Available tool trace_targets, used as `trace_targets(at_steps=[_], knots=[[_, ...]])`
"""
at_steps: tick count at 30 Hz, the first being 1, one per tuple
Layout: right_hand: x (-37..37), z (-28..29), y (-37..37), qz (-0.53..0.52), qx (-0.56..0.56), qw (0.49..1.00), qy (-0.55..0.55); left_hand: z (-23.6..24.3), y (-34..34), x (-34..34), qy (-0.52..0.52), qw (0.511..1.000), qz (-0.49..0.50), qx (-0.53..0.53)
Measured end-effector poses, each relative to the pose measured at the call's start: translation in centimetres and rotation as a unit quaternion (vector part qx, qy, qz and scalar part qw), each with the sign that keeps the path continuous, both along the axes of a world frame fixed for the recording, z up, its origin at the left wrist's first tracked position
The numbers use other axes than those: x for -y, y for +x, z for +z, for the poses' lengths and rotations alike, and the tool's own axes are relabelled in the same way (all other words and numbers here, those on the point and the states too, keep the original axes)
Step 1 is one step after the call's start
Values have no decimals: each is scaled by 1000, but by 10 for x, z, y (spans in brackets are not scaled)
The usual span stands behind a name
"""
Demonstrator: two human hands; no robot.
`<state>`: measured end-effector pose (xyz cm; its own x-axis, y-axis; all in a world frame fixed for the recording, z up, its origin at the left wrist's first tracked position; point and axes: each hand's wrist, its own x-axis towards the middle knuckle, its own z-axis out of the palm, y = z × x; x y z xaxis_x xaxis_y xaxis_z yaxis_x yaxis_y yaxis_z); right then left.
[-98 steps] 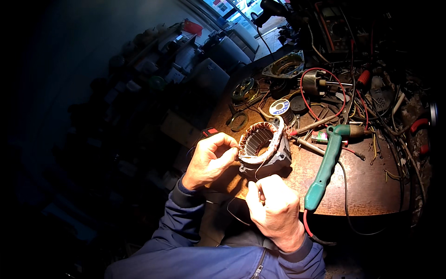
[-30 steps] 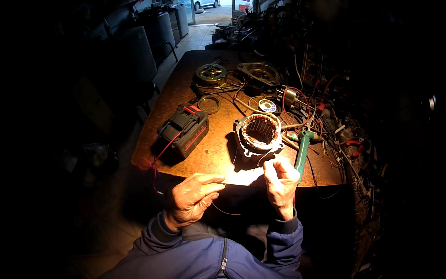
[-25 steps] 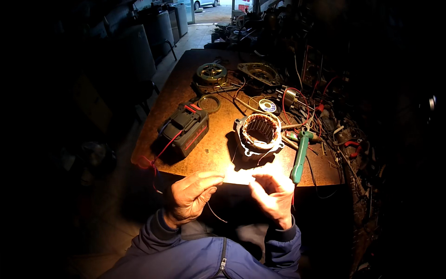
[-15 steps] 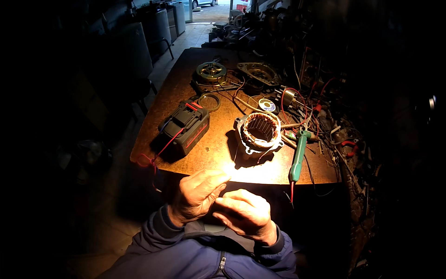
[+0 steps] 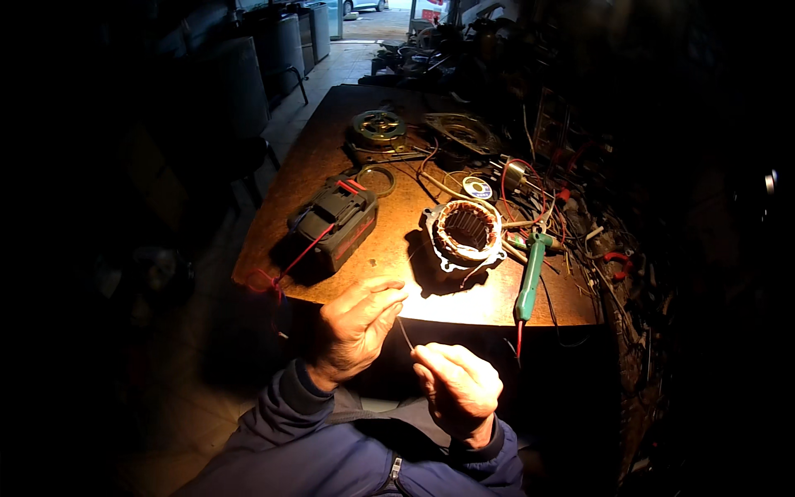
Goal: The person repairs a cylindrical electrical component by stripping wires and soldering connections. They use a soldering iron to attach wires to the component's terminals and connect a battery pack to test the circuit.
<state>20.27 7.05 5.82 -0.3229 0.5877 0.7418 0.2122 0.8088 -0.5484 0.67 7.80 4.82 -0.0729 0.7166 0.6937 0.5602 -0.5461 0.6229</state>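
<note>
My left hand [image 5: 358, 327] is raised at the table's near edge, its fingertips pinched on a thin wire [image 5: 405, 333]. Lower and to the right, my right hand [image 5: 455, 389] grips the same wire between thumb and fingers, with a short length showing between the hands. Beyond them a motor stator [image 5: 464, 248], ringed with copper windings in a metal housing, stands on the table, thin leads hanging toward me. A black battery pack [image 5: 331, 228] with red wire lies to the left. A green-handled tool [image 5: 531, 282] with a red lead lies right of the stator.
The wooden table [image 5: 302, 178] also holds metal end covers [image 5: 381, 126], a metal ring [image 5: 368, 178], a solder spool [image 5: 477, 187] and a cylindrical metal part [image 5: 515, 174]. Tangled cables and red-handled pliers [image 5: 617, 263] crowd the right side. Behind, a tiled aisle leads to a bright doorway.
My right hand has dropped from beside the stator to below my left hand, then shifted slightly right along the wire. My left hand has risen slightly since half a second ago.
</note>
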Motion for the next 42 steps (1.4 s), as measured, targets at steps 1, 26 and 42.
trace_targets(at_steps=[1, 26, 42], knots=[[2, 1, 2, -5, 6, 1000, 6, -5, 1, -3, 11, 1000, 9, 1], [42, -80, 18, -18, 38, 989, -143, -99, -47, 147, -330, 941, -34, 66], [18, -154, -44, 60, 182, 898, -395, -159, -109, 105, -281, 919, 269, 66]])
